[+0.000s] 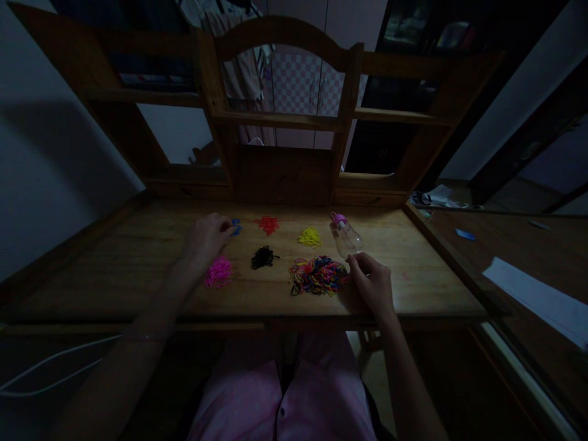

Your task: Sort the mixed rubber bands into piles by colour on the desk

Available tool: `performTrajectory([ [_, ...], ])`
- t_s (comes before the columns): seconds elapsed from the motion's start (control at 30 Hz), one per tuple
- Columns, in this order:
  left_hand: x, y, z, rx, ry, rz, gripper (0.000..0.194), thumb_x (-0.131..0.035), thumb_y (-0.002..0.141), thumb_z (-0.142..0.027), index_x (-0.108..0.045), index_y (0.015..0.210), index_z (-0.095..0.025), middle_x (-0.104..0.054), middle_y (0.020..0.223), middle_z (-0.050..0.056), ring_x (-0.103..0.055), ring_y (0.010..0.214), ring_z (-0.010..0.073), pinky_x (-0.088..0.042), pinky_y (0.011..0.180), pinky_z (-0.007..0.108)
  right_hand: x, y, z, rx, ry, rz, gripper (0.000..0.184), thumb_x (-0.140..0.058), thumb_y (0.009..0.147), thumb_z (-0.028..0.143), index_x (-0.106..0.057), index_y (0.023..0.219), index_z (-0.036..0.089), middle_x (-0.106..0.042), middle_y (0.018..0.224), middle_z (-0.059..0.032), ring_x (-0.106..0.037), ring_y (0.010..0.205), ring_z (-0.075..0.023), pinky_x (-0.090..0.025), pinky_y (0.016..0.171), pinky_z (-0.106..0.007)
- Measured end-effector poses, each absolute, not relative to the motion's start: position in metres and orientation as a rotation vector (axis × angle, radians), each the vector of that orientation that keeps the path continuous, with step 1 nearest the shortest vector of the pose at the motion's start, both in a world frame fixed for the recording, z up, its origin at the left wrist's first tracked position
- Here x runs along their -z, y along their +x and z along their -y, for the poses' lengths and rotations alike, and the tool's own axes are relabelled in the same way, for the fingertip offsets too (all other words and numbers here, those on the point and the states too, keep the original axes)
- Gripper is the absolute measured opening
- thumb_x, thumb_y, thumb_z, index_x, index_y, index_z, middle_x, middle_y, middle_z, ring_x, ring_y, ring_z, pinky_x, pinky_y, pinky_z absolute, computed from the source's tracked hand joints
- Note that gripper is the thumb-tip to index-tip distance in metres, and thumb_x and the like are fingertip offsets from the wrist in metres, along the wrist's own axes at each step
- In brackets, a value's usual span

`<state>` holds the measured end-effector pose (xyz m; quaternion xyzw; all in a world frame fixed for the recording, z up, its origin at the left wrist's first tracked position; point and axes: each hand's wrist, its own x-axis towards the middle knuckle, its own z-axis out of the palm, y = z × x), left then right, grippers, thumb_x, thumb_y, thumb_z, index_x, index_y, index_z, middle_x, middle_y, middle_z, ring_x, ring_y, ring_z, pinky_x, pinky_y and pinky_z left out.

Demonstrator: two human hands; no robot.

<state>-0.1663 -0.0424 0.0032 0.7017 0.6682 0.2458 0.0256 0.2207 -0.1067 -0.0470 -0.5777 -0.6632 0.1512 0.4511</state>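
Observation:
My left hand (209,236) reaches over the far left of the desk, fingertips pinched at a small pile of blue rubber bands (236,226). Whatever those fingers hold is too small to tell. Below that hand lies a pile of pink rubber bands (218,272). My right hand (373,278) is closed in a pinch at the right edge of a mixed multicoloured heap of rubber bands (318,275); its contents cannot be made out. Separate piles of red bands (267,225), black bands (263,257) and yellow bands (309,236) lie between the hands.
A clear bottle (348,237) with a pink cap lies on its side behind my right hand. A wooden shelf frame (280,122) rises along the back of the desk (138,263). To the right, a second surface carries white paper (537,297) and a blue card (465,234).

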Motion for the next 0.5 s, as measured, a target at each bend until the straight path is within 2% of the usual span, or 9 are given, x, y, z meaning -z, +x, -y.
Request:
performTrajectory([
  [0.1,0.001,-0.126,0.057,-0.834,2.267,-1.788,0.018,-0.057,0.088,-0.034,-0.066,0.085,-0.018,-0.066,0.089,0.006,-0.060,0.082,0.0203,-0.045,0.076,0.032,0.047,0.221,0.106,-0.375,-1.432,1.641,0.031,-0.052,0.094,0.042,-0.068,0.085,0.018,-0.066,0.066,-0.0011,-0.059,0.059,-0.0145,-0.039,0.059,-0.025],
  [0.2,0.005,-0.081,0.072,-0.777,2.336,-1.466,0.020,-0.053,0.092,-0.032,-0.068,0.098,-0.019,-0.068,0.101,0.006,-0.062,0.095,0.0207,-0.047,0.085,0.033,0.047,0.221,0.106,-0.375,-1.442,1.644,0.031,-0.051,0.094,0.043,-0.068,0.085,0.018,-0.065,0.066,-0.0007,-0.059,0.059,-0.0144,-0.039,0.059,-0.025],
  [0.33,0.016,-0.043,0.073,-0.690,2.408,-1.326,0.026,-0.047,0.095,-0.023,-0.065,0.112,-0.018,-0.066,0.112,0.008,-0.061,0.102,0.0205,-0.047,0.090,0.034,0.047,0.221,0.106,-0.382,-1.454,1.630,0.031,-0.051,0.094,0.043,-0.068,0.085,0.018,-0.065,0.066,-0.0007,-0.060,0.060,-0.0147,-0.039,0.059,-0.025],
  [0.5,0.030,-0.037,0.058,-0.619,2.468,-1.283,0.021,-0.049,0.090,-0.017,-0.064,0.105,-0.018,-0.065,0.104,0.007,-0.060,0.095,0.0205,-0.046,0.087,0.033,0.047,0.220,0.106,-0.385,-1.448,1.624,0.031,-0.051,0.094,0.043,-0.068,0.085,0.018,-0.065,0.065,-0.0006,-0.060,0.059,-0.0144,-0.039,0.059,-0.025],
])
